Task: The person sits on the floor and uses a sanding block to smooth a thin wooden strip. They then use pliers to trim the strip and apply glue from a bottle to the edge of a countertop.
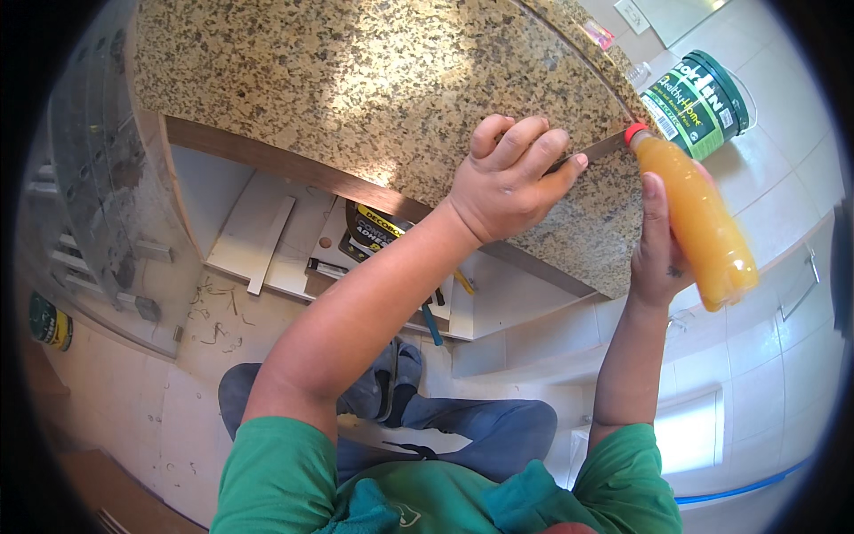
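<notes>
My left hand (516, 178) is closed in a fist over the speckled granite countertop (294, 80). From it a flat, knife-like blade (603, 148) reaches toward the bottle's cap; the handle is mostly hidden by my fingers. A clear plastic bottle (698, 222) of orange-yellow liquid is gripped in my right hand (660, 236), at the right end of the countertop. It is tilted, with its red cap (635, 133) up and to the left, close to the blade's tip. I cannot tell whether blade and cap touch.
A green paint bucket (698, 102) stands beyond the bottle. Below the counter, an open cabinet holds a black and yellow can (369, 230), white boards (271, 245) and a blue-handled tool (431, 322). A dusty glass panel (107, 178) stands at left. Another can (51, 322) sits on the floor.
</notes>
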The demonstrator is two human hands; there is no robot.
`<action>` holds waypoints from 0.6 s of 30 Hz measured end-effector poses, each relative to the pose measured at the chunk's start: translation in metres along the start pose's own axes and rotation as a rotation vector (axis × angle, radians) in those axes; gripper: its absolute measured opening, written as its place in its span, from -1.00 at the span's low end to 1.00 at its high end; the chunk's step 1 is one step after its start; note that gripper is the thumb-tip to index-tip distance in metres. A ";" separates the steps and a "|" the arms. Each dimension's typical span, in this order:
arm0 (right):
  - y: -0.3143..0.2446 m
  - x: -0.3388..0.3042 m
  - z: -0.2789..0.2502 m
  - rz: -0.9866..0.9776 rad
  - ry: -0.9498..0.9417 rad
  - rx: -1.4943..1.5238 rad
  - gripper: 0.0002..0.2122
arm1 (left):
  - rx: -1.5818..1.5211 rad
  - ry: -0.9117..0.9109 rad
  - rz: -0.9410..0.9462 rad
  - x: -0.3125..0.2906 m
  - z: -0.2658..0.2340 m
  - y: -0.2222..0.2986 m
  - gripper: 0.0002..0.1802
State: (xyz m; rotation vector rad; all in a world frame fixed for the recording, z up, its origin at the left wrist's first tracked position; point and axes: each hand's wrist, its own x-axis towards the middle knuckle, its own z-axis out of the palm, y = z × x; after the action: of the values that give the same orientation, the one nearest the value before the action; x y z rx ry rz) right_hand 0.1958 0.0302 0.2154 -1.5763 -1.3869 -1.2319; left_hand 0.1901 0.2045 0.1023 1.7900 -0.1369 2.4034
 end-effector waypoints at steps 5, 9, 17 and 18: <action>-0.011 -0.003 0.006 0.092 0.039 0.067 -0.65 | -0.012 0.003 0.003 0.000 -0.001 -0.002 -0.71; -0.008 0.002 0.004 0.103 0.016 0.068 -0.61 | 0.001 0.012 0.007 -0.001 0.001 -0.001 -0.72; -0.003 0.001 0.004 0.102 0.058 0.101 -0.56 | -0.001 0.029 0.010 0.000 0.001 -0.001 -0.73; -0.004 0.003 0.004 0.135 0.076 0.155 -0.55 | -0.003 0.033 0.010 0.000 0.002 -0.001 -0.73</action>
State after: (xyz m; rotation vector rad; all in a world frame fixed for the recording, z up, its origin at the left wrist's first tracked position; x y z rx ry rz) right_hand 0.1924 0.0359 0.2171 -1.4757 -1.2743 -1.0674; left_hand 0.1919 0.2053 0.1029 1.7516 -0.1459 2.4366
